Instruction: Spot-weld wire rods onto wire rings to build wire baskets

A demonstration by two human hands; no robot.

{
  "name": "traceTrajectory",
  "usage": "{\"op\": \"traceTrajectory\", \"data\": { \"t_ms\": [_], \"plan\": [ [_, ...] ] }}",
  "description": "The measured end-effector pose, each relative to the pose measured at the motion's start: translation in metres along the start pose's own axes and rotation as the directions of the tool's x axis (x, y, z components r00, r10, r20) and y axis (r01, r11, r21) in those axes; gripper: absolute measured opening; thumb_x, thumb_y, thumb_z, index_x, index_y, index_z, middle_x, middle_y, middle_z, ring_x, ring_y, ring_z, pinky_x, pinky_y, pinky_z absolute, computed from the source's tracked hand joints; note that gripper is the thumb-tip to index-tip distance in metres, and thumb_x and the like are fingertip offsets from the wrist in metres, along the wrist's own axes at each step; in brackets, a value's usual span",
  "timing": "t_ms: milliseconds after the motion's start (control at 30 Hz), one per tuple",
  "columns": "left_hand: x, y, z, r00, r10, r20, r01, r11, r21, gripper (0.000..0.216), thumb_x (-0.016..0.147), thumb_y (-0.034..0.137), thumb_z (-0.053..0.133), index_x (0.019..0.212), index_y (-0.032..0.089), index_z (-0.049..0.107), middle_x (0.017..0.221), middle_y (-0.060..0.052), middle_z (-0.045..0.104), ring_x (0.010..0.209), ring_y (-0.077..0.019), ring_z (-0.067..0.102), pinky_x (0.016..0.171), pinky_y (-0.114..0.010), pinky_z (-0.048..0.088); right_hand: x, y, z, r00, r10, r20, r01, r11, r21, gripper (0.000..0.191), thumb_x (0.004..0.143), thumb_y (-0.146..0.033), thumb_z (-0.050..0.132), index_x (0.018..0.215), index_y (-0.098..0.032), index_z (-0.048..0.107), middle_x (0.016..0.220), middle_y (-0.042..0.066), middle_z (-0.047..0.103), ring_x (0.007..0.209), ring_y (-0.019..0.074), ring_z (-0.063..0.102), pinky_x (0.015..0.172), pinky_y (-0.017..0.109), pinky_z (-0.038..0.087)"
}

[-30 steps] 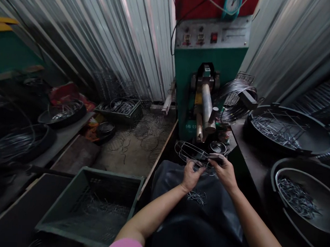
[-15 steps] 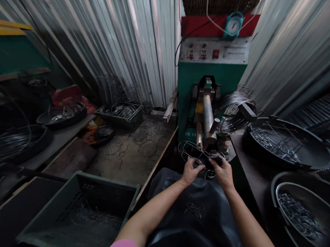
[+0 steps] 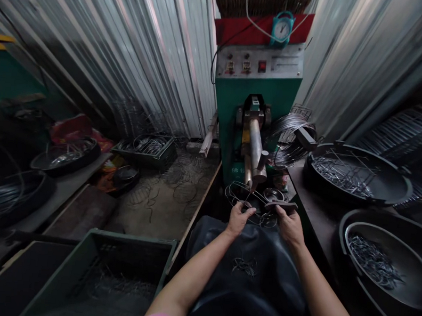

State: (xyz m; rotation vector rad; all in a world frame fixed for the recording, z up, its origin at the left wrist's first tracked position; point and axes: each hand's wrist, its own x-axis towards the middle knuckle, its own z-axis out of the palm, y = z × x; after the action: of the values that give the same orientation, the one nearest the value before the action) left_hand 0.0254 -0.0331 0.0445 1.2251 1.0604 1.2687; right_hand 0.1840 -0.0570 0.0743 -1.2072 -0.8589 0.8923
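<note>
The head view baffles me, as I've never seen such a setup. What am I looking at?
There is no robot here: these are a person's bare hands, seen from a camera worn on the head, looking forward and down. The left hand holds a round wire frame; the right hand holds a dark flat piece. Ahead stands a green machine with a metal arm. Loose wire bits lie on the dark sheet over the lap. At right, a bowl holds small metal pieces.
</note>
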Motion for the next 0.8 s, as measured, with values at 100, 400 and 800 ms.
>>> {"op": "traceTrajectory", "data": {
  "t_ms": [100,400,800],
  "plan": [
    [-0.004,-0.001,0.001,0.998,-0.061,-0.034,0.056,0.99,-0.126,0.023,0.065,0.033,0.069,0.076,0.016,0.058,0.071,0.0,0.055,0.069,-0.0118,0.05,0.069,-0.025,0.039,-0.003,0.001,-0.003,1.0,0.016,-0.01,-0.014,0.989,0.145,0.029,0.065,-0.042,0.071,0.083,-0.02,0.065,0.087,0.005,0.068,0.091,0.0222,0.062,0.086,0.037,0.046],
    [-0.001,0.003,-0.006,0.961,-0.21,-0.178,0.1,0.868,-0.487,0.034,0.054,0.031,0.075,0.075,0.016,0.053,0.069,0.004,0.053,0.066,-0.0074,0.05,0.07,-0.023,0.04,0.008,-0.014,0.004,0.958,-0.166,0.233,0.215,0.956,-0.2,0.024,0.072,-0.04,0.065,0.087,-0.021,0.065,0.091,0.005,0.066,0.09,0.0219,0.06,0.086,0.038,0.044],
    [0.016,0.002,-0.012,0.95,-0.224,-0.219,0.078,0.846,-0.527,0.035,0.054,0.033,0.075,0.075,0.016,0.053,0.07,0.004,0.051,0.067,-0.0071,0.049,0.073,-0.023,0.038,0.023,-0.017,0.032,0.933,-0.227,0.277,0.309,0.902,-0.302,0.02,0.073,-0.039,0.063,0.079,-0.02,0.063,0.085,0.003,0.065,0.083,0.0198,0.058,0.079,0.034,0.043]
  ]
}}
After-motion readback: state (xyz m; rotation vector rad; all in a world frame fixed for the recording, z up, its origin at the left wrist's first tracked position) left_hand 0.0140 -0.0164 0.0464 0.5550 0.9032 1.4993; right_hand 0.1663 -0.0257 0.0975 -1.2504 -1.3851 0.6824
